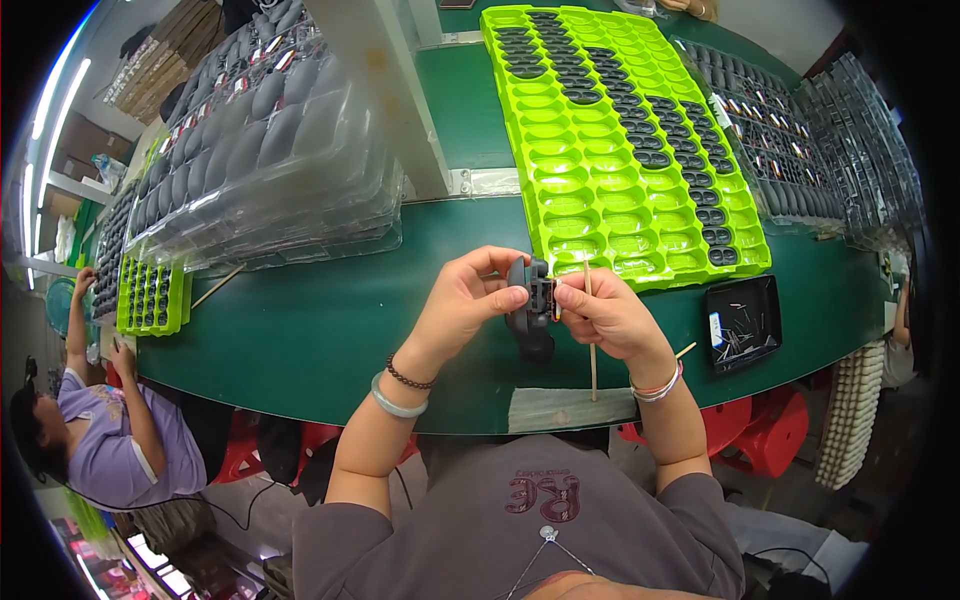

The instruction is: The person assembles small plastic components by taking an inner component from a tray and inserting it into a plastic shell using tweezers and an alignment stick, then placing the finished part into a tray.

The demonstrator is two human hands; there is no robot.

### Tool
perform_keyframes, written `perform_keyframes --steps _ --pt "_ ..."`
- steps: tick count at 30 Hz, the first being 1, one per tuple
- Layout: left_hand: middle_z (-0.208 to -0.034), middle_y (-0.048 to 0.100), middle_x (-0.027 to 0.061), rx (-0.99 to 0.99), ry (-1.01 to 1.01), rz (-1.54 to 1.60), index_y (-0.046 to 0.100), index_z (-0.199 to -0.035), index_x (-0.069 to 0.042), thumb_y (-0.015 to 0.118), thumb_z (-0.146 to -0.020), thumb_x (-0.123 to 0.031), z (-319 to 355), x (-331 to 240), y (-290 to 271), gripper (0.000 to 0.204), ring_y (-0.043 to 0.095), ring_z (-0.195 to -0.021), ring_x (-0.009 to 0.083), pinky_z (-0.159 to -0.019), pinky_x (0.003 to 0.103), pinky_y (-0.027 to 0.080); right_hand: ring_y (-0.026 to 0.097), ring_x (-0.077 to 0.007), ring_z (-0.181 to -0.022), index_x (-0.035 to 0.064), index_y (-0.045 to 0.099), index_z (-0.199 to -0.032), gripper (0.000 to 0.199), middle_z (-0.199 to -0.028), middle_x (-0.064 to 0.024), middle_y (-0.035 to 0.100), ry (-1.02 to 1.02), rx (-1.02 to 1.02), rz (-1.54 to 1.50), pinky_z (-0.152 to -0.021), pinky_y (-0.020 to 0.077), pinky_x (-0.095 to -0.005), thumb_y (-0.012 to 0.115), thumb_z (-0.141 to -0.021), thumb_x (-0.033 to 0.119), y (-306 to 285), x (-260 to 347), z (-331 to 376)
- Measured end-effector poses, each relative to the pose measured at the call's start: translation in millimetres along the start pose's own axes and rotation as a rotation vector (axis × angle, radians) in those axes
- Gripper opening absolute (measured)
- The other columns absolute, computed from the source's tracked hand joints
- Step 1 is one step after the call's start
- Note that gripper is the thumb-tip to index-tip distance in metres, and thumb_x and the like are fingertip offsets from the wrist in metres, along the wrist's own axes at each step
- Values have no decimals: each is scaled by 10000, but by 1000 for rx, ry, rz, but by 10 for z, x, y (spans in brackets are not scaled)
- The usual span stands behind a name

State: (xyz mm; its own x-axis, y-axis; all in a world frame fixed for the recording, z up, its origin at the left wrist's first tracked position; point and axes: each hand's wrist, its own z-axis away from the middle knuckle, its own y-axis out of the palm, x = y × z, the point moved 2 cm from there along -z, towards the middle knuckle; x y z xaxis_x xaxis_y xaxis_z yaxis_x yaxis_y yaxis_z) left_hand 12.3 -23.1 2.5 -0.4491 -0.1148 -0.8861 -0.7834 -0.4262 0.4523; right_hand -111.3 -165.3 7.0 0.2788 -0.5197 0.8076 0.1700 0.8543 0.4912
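Note:
Above the near edge of the green table, my left hand (478, 292) is closed around a dark plastic casing (535, 344) with a rounded lower end. Small parts and short coloured wires show on the casing's right side. My right hand (607, 312) is closed at that side, fingertips pinched against the wires. A thin wooden stick (593, 372) runs through the right hand, one end above the fingers and the other pointing down to a greyish flat strip (560, 408) on the table edge. Exactly what the right fingertips pinch is too small to tell.
Beyond my hands lies a lime-green tray (565, 190) partly filled with black oval pieces. A black box (743, 320) of small metal parts stands right. Clear trays (290, 180) of dark casings are stacked left, beside a metal post (400, 90). Another person (125, 430) works far left.

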Motion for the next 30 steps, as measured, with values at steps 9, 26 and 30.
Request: perform_keyframes --steps 9,26,30 --pt "-1031 597 73 32 30 -63 538 -1129 30 671 -801 -42 -8 -36 10 362 584 -923 137 -827 278 488 232 -12 -407 33 581 -811 287 -491 95 316 0 17 117 -380 170 -204 503 -945 275 1 1 9" --pt "-989 580 42 78 141 -177 559 -1141 28 709 -773 -73 -18 -8 18 411 582 -908 136 -785 267 497 272 -14 -426 53 604 -786 315 -484 89 330 -44 -9 332 -394 208 -207 481 -948 293 54 52 56" --pt "-978 559 32 98 134 -164 564 -1137 33 715 -768 -78 0 -41 1 413 574 -913 133 -782 253 492 277 -7 -443 53 612 -822 305 -510 93 348 -87 53 358 -399 218 -203 473 -952 291 90 100 96"
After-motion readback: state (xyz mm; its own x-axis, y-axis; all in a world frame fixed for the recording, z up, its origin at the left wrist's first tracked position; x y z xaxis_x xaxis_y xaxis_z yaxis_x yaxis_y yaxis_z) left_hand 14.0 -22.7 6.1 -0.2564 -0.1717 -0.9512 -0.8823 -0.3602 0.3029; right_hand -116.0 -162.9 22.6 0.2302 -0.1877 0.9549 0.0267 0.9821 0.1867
